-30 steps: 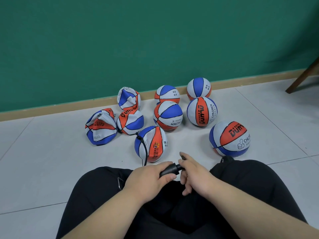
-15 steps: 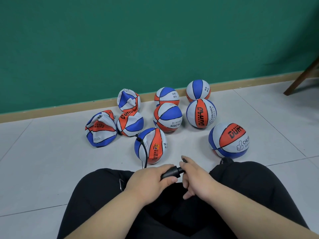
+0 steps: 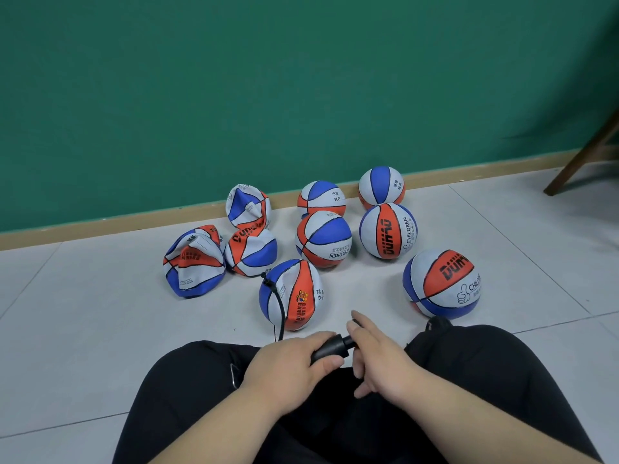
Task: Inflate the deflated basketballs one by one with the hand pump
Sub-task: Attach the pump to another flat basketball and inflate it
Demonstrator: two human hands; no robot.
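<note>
One head-worn wide-angle camera looks forward and down from above a seated person's lap (image 3: pixel 335 437), close to it. It faces the green wall (image 3: pixel 301 78) across the tiled floor (image 3: pixel 83 329), basketballs (image 3: pixel 323 239) mid-frame.

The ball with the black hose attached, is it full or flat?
Partly full: the ball looks narrow and oval, not round; hose plugged in.

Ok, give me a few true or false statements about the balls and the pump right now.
1. The black hose runs to the nearest basketball. True.
2. The left hand grips the hand pump. True.
3. Every basketball is round and full. False: the leftmost basketball is crumpled.
4. The right hand rests on the floor. False: it holds the pump's handle end.
5. The wall is red. False: it is green.
</note>
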